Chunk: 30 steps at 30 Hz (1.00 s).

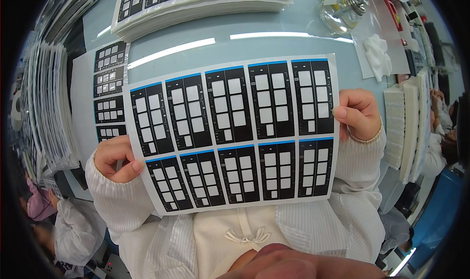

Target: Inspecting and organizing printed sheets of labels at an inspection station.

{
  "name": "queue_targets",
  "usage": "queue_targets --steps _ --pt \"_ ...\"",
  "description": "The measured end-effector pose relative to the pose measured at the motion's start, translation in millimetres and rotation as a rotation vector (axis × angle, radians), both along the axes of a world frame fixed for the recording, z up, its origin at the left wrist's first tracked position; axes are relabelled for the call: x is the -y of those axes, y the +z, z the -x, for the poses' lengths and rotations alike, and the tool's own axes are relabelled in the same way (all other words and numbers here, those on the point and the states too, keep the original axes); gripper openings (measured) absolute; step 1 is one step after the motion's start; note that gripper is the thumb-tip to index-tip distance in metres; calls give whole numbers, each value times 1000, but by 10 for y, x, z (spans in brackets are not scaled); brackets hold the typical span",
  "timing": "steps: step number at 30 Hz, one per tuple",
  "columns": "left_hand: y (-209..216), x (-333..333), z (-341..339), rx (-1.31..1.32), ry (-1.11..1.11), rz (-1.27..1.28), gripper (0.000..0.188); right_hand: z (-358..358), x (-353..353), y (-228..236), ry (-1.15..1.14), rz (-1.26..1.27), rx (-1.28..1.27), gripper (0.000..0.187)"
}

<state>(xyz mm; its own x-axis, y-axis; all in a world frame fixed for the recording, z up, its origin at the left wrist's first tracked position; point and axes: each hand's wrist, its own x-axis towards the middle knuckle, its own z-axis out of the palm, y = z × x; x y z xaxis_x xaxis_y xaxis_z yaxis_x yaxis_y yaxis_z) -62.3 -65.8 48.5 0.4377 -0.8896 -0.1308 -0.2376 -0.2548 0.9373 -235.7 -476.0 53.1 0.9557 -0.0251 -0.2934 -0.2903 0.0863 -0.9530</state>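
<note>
A printed label sheet (pixel 236 147) is held up in front of me, with two rows of black panels that have white windows and blue top edges. My left hand (pixel 116 159) pinches its left edge, thumb on the front. On the opposite edge, my right hand (pixel 360 115) grips the sheet the same way, fingers partly behind it. The sheet is tilted slightly, its right side higher. Beneath and left of it, another printed sheet (pixel 108 90) lies on the table, partly covered by the held one.
A thick stack of printed sheets (pixel 205 14) sits at the far side of the table (pixel 196 51). At far right stand a glass pump bottle (pixel 342 14) and a crumpled white tissue (pixel 377 56). Stacked sheets (pixel 49 107) line the left; white foam trays (pixel 404 127) line the right. Other people work on both sides.
</note>
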Motion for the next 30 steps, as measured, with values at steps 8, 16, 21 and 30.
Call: queue_targets --steps 8,16,21,30 --pt "-7 -10 -25 -55 7 -11 19 -8 -5 -7 -67 -32 -56 27" --pt "-63 -40 -40 -75 -15 -12 19 -25 -15 -39 -51 -58 -45 25" --pt "59 -35 13 -51 39 -60 19 -17 -5 -50 -53 -101 -34 24" --pt "-21 -23 -8 -57 20 -33 19 1 21 -62 -32 -96 13 24"
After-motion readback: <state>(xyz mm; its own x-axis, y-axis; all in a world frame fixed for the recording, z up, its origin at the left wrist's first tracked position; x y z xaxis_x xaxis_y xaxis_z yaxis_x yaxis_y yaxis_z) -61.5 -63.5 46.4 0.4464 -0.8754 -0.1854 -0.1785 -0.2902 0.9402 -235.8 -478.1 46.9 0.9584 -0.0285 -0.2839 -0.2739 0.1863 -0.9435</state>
